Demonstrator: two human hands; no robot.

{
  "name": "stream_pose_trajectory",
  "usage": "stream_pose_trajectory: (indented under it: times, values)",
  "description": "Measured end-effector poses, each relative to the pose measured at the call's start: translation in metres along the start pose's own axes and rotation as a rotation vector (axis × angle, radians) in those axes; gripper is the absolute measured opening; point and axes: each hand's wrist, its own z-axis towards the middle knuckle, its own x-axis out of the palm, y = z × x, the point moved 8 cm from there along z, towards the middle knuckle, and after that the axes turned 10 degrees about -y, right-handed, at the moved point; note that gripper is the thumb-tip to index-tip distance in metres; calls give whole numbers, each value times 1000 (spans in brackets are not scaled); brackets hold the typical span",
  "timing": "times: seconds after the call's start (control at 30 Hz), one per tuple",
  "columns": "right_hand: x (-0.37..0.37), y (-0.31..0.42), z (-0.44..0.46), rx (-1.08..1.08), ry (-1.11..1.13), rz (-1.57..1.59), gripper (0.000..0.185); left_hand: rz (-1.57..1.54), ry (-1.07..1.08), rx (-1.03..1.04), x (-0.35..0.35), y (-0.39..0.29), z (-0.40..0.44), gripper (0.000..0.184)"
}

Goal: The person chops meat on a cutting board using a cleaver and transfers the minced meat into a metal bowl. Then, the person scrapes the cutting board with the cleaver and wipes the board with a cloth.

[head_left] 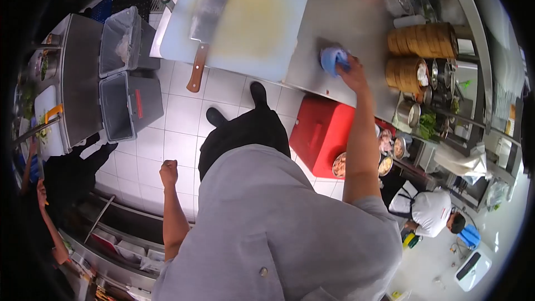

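Note:
My right hand (pixel 351 71) is closed round a bunched blue cloth (pixel 333 59) on the steel counter (pixel 334 0). My left hand (pixel 169 173) hangs over the tiled floor, fingers curled into a fist, with nothing visible in it. Left of the cloth, a white cutting board (pixel 262 28) with a yellowish stain lies on the counter. A cleaver (pixel 209 14) rests on the board, its wooden handle sticking out past the near edge.
Bamboo steamers (pixel 422 40) are stacked at the right. A red box (pixel 320 134) stands below the counter. Grey bins (pixel 118 106) are on the left. One person (pixel 432 212) is at lower right; another person's hand (pixel 42 192) shows at far left.

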Motion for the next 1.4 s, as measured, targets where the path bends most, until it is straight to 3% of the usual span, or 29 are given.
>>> stream_pose_trajectory:
  times: [0.07,0.1,0.17,0.23,0.27,0.33,0.37,0.43,0.47,0.53,0.6,0.67,0.73,0.8,0.93,1.07,1.13,1.23,1.37,1.4]
  values:
    - [24,5,-19,5,-231,-317,55,-46,-6,-11,-3,1,-4,31]
    - [50,-12,-33,-52,-264,-273,58,-74,-11,71,-8,-14,3,30]
    - [40,44,-85,-143,-52,-227,58,-105,-72,208,-28,-55,23,28]
    - [50,36,-134,-133,453,-114,53,-298,-195,241,-63,-109,39,33]
    - [32,30,-146,-136,451,-126,53,-330,-256,310,-85,-147,41,34]
    - [-11,21,-140,19,289,163,47,-390,-328,411,-118,-212,43,33]
    - [-21,38,-128,4,289,158,47,-396,-352,452,-133,-244,39,33]
    - [-67,73,-97,139,-208,207,42,-344,-398,596,-143,-297,35,40]
    - [-53,87,-85,126,-217,217,42,-199,-410,648,-145,-324,29,47]
    - [-23,133,-53,-89,-343,358,42,16,-448,702,-134,-364,22,62]
    - [39,184,-25,-305,-417,285,42,189,-452,721,-115,-386,20,61]
    - [77,246,6,-375,-265,-102,40,299,-452,711,-88,-390,23,52]
    - [101,252,53,-335,-223,-82,41,221,-436,655,-75,-384,25,39]
    - [119,254,117,-292,-174,-74,41,184,-373,587,-74,-379,24,37]
    - [105,246,240,-288,-287,-79,40,188,-344,496,-75,-373,10,37]
    - [122,229,315,-734,-3,-218,42,170,-316,389,-69,-368,6,37]
    - [126,185,341,-655,165,-161,45,94,-395,392,-73,-370,3,40]
    - [104,116,328,-661,18,-197,45,85,-364,371,-70,-374,6,43]
    - [75,55,208,-729,-28,-238,40,32,-392,414,-67,-378,15,40]
    - [83,31,170,-748,-8,-381,40,9,-417,434,-67,-381,16,38]
